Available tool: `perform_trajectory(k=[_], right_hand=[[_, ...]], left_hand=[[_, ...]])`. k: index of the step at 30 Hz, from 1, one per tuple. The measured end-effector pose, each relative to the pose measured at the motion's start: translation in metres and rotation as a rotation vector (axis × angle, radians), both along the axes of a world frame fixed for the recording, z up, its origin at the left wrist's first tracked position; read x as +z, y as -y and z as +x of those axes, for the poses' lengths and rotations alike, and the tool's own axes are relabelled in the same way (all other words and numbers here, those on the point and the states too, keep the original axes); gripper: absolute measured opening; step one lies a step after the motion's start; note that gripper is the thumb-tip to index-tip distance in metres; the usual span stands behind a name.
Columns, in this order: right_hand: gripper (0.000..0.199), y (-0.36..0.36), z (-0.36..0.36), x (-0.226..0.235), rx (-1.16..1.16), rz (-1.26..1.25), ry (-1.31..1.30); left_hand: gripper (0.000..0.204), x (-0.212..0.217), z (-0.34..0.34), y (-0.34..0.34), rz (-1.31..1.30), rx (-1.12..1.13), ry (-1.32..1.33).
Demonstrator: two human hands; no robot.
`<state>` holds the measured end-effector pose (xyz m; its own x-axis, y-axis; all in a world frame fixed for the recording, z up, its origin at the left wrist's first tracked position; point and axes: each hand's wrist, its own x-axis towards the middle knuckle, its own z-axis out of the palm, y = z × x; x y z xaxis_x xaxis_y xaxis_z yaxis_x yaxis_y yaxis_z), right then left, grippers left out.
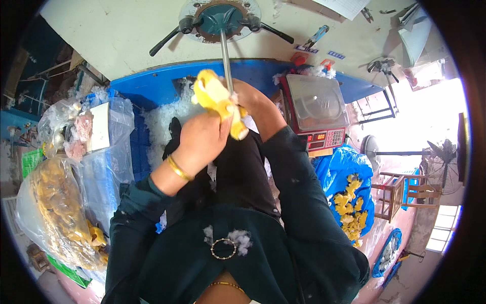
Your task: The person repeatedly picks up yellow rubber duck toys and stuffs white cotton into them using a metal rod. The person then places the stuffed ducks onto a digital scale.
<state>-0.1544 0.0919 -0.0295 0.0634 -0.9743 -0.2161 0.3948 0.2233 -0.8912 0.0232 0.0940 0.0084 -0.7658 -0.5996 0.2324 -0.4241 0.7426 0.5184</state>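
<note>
- Left hand [202,136]: closed around a yellow toy [218,100], gold bangle [179,168] at the wrist.
- Right hand [249,99]: at the far side of the toy, just beside the tube; mostly hidden, so whether it grips or only steadies cannot be told.
- Toy: soft yellow plush, held up at centre, pressed against a thin metal tube [226,61] that runs down from a round teal machine head [221,17] at the far side.
- Stuffing [161,121]: loose white fibre heaped in a blue bin [152,83] behind the hands; tufts cling to the dark clothing.
- Scale [316,109]: right of the hands, steel pan on top, red keypad front.
- Bag [61,213]: clear, near left, packed with more yellow toys.
- Blue sheet [336,169]: right, with a pile of yellow toys [350,207] on it.
- Risk, as judged: the toy may slip off the tube if the left grip loosens, scattering fibre; fingers close to the tube end could be jabbed; uneven pressure could tear the seam opening.
</note>
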Motion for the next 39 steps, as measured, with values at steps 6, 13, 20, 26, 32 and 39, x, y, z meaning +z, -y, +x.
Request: perform_trajectory(k=[6, 13, 20, 26, 32, 39], right_hand=[[0.022, -0.029, 0.0, -0.012, -0.025, 0.101, 0.411], [0.023, 0.036, -0.019, -0.003, -0.279, -0.203, -0.26], [0.021, 0.056, -0.022, -0.003, -0.415, -0.168, -0.284], [0.019, 0.013, -0.011, -0.009, -0.344, -0.149, -0.308], [0.021, 0.053, -0.028, -0.012, -0.444, -0.172, -0.201], [0.025, 0.069, -0.044, -0.021, -0.519, -0.299, -0.786]], left_hand=[[0.026, 0.012, 0.006, -0.015, 0.166, -0.099, -0.156], [0.024, -0.028, -0.04, 0.032, -0.197, 0.071, -0.015], [0.019, -0.031, -0.05, 0.047, -0.213, 0.067, -0.087], [0.016, -0.02, -0.023, 0.004, -0.102, 0.001, 0.047], [0.035, 0.003, -0.027, 0.024, 1.38, 0.035, -0.35], [0.021, 0.004, -0.045, 0.04, 1.663, 0.052, -0.463]])
